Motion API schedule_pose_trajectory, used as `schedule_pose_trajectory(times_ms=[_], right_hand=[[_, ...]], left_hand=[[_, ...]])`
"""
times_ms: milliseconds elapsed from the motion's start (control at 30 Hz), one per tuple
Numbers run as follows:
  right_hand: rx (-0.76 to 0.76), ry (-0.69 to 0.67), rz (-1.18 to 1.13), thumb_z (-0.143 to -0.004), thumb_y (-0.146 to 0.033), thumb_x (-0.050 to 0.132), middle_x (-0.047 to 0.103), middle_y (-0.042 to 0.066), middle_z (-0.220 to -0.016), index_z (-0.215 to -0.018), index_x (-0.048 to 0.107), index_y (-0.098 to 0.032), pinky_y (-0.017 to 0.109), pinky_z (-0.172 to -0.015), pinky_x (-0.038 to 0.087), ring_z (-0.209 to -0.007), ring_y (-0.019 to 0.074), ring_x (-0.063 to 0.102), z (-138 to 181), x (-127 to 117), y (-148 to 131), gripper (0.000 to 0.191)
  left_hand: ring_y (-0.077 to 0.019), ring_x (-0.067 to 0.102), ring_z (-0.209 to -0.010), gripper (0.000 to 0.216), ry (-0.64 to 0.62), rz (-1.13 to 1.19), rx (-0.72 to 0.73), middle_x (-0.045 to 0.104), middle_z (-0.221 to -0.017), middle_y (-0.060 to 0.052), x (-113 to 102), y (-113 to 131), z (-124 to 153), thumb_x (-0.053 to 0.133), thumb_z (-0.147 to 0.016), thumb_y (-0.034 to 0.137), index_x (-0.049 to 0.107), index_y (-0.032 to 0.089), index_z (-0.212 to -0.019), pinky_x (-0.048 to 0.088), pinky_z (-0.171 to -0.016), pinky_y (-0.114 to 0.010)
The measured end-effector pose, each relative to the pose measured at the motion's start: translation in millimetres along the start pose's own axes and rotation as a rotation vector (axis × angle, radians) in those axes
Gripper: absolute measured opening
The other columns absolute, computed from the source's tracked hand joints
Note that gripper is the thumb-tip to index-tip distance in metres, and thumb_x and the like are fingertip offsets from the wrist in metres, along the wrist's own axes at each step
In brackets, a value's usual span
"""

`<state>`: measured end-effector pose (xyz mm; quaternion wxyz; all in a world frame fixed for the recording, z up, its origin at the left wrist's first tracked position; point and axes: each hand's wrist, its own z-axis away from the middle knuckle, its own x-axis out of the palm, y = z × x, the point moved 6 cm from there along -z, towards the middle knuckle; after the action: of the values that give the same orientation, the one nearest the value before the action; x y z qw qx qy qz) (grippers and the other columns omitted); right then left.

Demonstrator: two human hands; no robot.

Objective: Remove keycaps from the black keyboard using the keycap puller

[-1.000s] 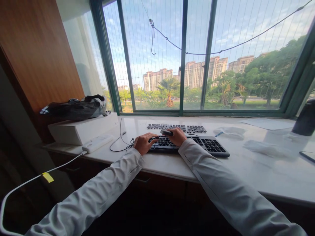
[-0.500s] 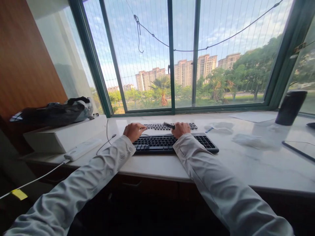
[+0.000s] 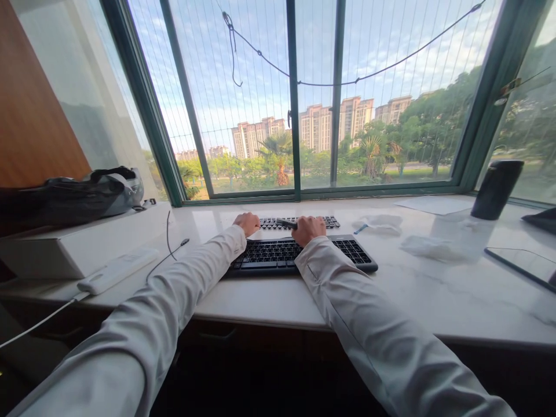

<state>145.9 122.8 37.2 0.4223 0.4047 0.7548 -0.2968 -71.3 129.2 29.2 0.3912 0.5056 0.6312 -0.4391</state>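
A black keyboard lies on the white marble counter. Just behind it, small black keycaps are laid out in rows. My left hand is at the left end of those rows, its fingers curled together; whatever is between the fingertips is too small to make out. Closed around a dark, slim tool with a greyish end, my right hand hovers over the keyboard's rear edge. The tool points left, and its exact kind does not show. My right sleeve covers part of the keyboard.
Crumpled clear plastic lies to the right, near a tablet-like device and a dark cylinder. On the left are a white box with a dark bag on it, a white power strip and a loose cable.
My left hand has reached forward from above the keyboard's left part to the keycap rows. My right hand keeps its grip on the tool. The view has shifted slightly.
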Motion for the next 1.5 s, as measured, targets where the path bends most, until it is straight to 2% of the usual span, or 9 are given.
schedule_pose_trajectory(times_ms=[267, 533, 633, 767, 900, 1067, 1167, 1267, 1500], right_hand=[[-0.01, -0.016, -0.003, -0.081, -0.028, 0.049, 0.069, 0.015, -0.084, -0.084, 0.069, -0.014, 0.04, -0.083, 0.034, -0.079, 0.0248, 0.063, 0.2, -1.1, -3.3, 0.024], [-0.025, 0.012, -0.012, -0.081, -0.027, 0.049, 0.069, 0.013, -0.08, -0.081, 0.068, -0.015, 0.039, -0.082, 0.035, -0.075, 0.0236, 0.063, -0.9, 0.8, -2.7, 0.023], [-0.037, 0.003, -0.008, -0.082, -0.027, 0.048, 0.069, 0.013, -0.079, -0.079, 0.068, -0.016, 0.039, -0.082, 0.035, -0.074, 0.0231, 0.062, -1.1, 2.3, -2.8, 0.023], [-0.036, -0.013, -0.003, -0.083, -0.027, 0.047, 0.069, 0.014, -0.081, -0.081, 0.069, -0.015, 0.038, -0.08, 0.037, -0.075, 0.0238, 0.063, -0.5, 1.6, -2.8, 0.025], [-0.015, -0.012, 0.009, -0.081, -0.028, 0.049, 0.069, 0.016, -0.084, -0.085, 0.07, -0.015, 0.037, -0.078, 0.039, -0.08, 0.0253, 0.063, 0.9, -0.5, -1.8, 0.026], [0.041, -0.004, -0.005, -0.08, -0.033, 0.05, 0.069, 0.016, -0.087, -0.091, 0.072, -0.016, 0.035, -0.077, 0.041, -0.087, 0.0274, 0.063, 2.3, 0.3, 1.3, 0.03], [0.077, -0.022, -0.012, -0.081, -0.033, 0.048, 0.069, 0.017, -0.088, -0.093, 0.072, -0.015, 0.035, -0.074, 0.043, -0.086, 0.0287, 0.063, 2.4, 2.4, 3.1, 0.033], [0.093, -0.022, -0.032, -0.082, -0.034, 0.046, 0.068, 0.017, -0.09, -0.096, 0.072, -0.016, 0.036, -0.072, 0.043, -0.084, 0.029, 0.063, 3.0, 2.0, 3.0, 0.034], [0.132, -0.019, -0.121, -0.08, -0.036, 0.05, 0.069, 0.015, -0.091, -0.093, 0.074, -0.021, 0.035, -0.072, 0.041, -0.084, 0.0275, 0.063, 6.1, -0.3, 0.1, 0.031]], left_hand=[[-0.0201, 0.064, -0.08, 0.027, 0.005, 0.014, -0.042, 0.072, -0.079, -0.007, 5.8, -1.2, -2.4, 0.058, -0.077, 0.043, 0.075, 0.025, -0.084, 0.045, -0.076, -0.027], [-0.0219, 0.064, -0.078, 0.022, 0.038, 0.004, -0.047, 0.072, -0.079, -0.008, 4.3, 1.3, -4.9, 0.06, -0.076, 0.038, 0.076, 0.023, -0.077, 0.044, -0.071, -0.028], [-0.0243, 0.064, -0.081, 0.022, 0.063, 0.002, -0.048, 0.072, -0.08, -0.01, -3.4, -0.2, -2.7, 0.062, -0.075, 0.038, 0.076, 0.021, -0.079, 0.043, -0.072, -0.03], [-0.0258, 0.064, -0.085, 0.025, 0.101, 0.004, -0.055, 0.073, -0.084, -0.01, -24.2, -3.8, 7.7, 0.059, -0.079, 0.041, 0.076, 0.023, -0.083, 0.043, -0.074, -0.031], [-0.0266, 0.063, -0.089, 0.027, 0.2, 0.076, -0.055, 0.073, -0.093, -0.006, -50.9, -3.6, 38.0, 0.058, -0.081, 0.047, 0.075, 0.029, -0.091, 0.044, -0.077, -0.034], [-0.0238, 0.065, -0.087, 0.029, 0.297, 0.197, -0.009, 0.074, -0.089, -0.001, -69.8, 0.4, 105.0, 0.054, -0.084, 0.051, 0.074, 0.032, -0.091, 0.045, -0.077, -0.033], [-0.0199, 0.065, -0.084, 0.033, 0.336, 0.267, -0.021, 0.073, -0.089, 0.0, -71.6, -0.1, 143.9, 0.048, -0.088, 0.05, 0.073, 0.03, -0.095, 0.046, -0.077, -0.03], [-0.0176, 0.064, -0.08, 0.033, 0.327, 0.3, -0.022, 0.07, -0.091, 0.0, -66.2, 2.6, 169.4, 0.047, -0.088, 0.049, 0.072, 0.03, -0.098, 0.045, -0.072, -0.027], [-0.0152, 0.062, -0.083, 0.032, 0.304, 0.349, -0.015, 0.063, -0.103, 0.0, -54.3, 11.1, 185.3, 0.045, -0.09, 0.047, 0.072, 0.031, -0.097, 0.044, -0.07, -0.026]])
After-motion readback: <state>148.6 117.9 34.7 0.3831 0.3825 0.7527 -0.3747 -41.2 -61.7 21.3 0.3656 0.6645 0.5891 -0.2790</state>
